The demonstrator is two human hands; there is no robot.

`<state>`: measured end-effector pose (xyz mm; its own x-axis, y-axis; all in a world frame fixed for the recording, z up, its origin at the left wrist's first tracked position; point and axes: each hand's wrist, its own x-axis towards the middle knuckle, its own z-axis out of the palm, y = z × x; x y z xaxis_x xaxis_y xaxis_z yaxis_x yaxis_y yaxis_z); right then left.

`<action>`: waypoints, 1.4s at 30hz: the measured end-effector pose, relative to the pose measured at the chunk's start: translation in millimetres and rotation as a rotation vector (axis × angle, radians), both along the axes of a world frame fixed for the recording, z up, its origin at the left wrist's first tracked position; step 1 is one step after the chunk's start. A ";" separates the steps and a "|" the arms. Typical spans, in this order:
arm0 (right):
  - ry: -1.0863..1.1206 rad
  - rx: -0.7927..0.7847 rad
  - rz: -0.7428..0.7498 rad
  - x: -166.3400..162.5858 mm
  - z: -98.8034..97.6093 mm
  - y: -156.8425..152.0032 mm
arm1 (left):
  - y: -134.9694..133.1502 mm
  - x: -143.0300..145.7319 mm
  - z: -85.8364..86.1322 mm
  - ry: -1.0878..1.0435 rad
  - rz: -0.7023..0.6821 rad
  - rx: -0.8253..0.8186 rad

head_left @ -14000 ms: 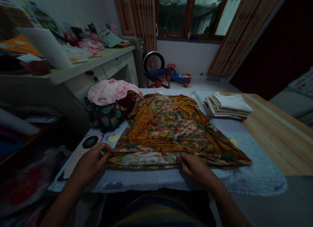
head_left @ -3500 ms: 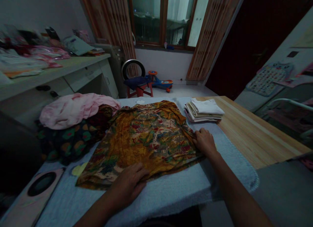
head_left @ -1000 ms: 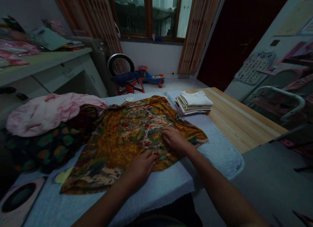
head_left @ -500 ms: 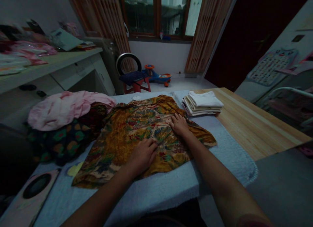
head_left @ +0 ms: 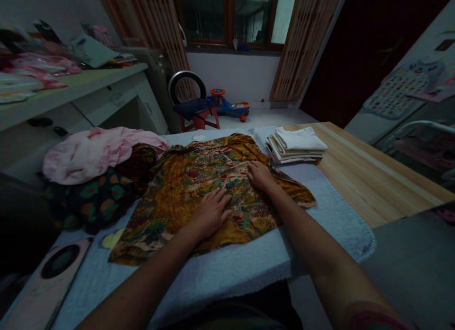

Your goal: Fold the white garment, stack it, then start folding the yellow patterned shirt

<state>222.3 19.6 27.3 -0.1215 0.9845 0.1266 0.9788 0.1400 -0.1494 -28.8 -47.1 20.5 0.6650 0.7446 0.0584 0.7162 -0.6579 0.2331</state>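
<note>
A mustard-brown patterned shirt [head_left: 177, 197] lies spread out on a light blue quilted cloth [head_left: 234, 263]. My left hand [head_left: 212, 214] rests palm down on the lower middle of the shirt, its fingers stretched out and a little apart. Farther up and to the right, my right hand [head_left: 261, 175] lies on the shirt with its fingers slightly bent; their tips are hard to see. Just beyond that hand stands a stack of folded clothes [head_left: 296, 145] with a white one on top.
At the left is a heap of clothes, with a pink garment [head_left: 85, 154] over a dark patterned garment [head_left: 95, 202]. A flat pink box with a dark oval [head_left: 46, 282] lies at the near left. Bare wooden tabletop [head_left: 369, 173] shows at right. Behind are a red stool [head_left: 201, 120] and a ride-on toy [head_left: 231, 106].
My left hand has slid slightly up the shirt and its fingers have stretched out. The fingers of my right hand have drawn closer together. The view has shifted a little.
</note>
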 end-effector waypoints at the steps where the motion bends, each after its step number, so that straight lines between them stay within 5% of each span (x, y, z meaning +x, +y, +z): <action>1: -0.011 0.001 -0.029 -1.2 1.4 -0.8 | 4.0 1.5 0.6 0.008 0.018 0.004; 6: -0.066 -0.071 -0.164 -3.3 5.3 -1.1 | 21.2 6.8 -1.2 0.016 0.062 0.026; 22: -0.046 -0.084 -0.238 -7.2 18.2 13.6 | 24.9 8.4 -12.2 0.012 0.104 0.125; 26: -0.036 -0.086 -0.231 -9.1 12.1 10.8 | 9.1 11.9 0.7 -0.052 0.098 0.137; 33: -0.050 0.040 -0.139 -10.1 9.7 -20.1 | -49.0 6.1 33.8 -0.065 -0.222 -0.101; 38: -0.034 0.027 -0.019 -2.6 1.1 -50.5 | -60.8 -7.8 34.6 0.000 -0.225 -0.204; 42: -0.051 0.030 -0.106 13.1 -2.0 -56.4 | -61.3 -12.3 28.1 -0.028 -0.172 -0.205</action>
